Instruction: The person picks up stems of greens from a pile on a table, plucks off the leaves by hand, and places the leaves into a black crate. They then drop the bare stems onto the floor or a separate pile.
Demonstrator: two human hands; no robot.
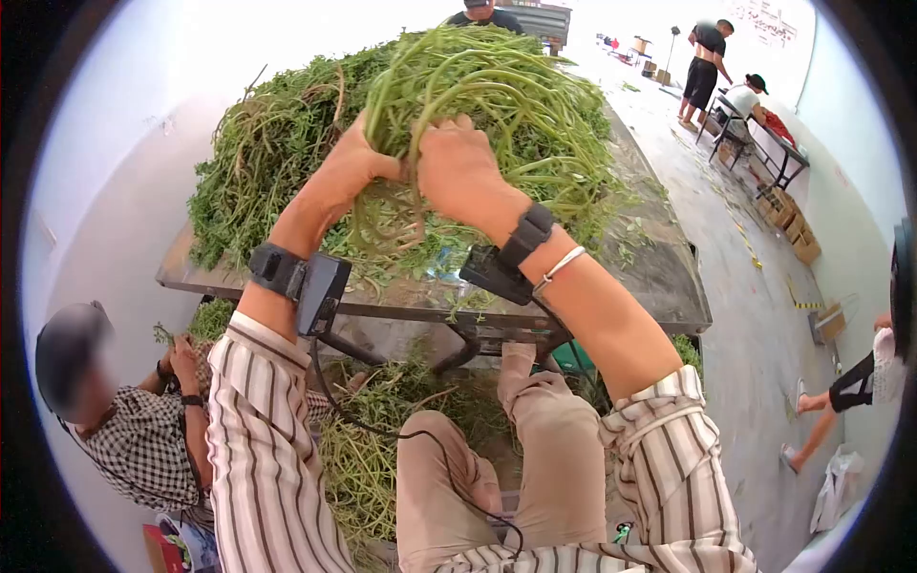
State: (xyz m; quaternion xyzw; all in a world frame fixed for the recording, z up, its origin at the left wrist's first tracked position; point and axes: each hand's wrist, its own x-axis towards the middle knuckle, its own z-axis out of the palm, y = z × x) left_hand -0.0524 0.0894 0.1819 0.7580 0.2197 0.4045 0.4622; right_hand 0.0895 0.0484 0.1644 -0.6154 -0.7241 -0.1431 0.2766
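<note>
Both of my hands are at a big bundle of long green stems (pixel 487 81) above the table's near part. My left hand (pixel 358 158) is closed round stems at the bundle's left side. Close beside it, my right hand (pixel 457 162) has its fingers curled round the stems, back of the hand toward me. Some stem ends hang down below the hands. Behind and left of the bundle lies a large heap of leafy green plants (pixel 277 143) on the dark table (pixel 659 277).
More stems lie on the floor (pixel 358 468) under the table. A person in a checkered shirt (pixel 143 439) sits at the left with plants in hand. Another person (pixel 487 16) is beyond the heap. Others and cardboard boxes (pixel 791 224) are at the right.
</note>
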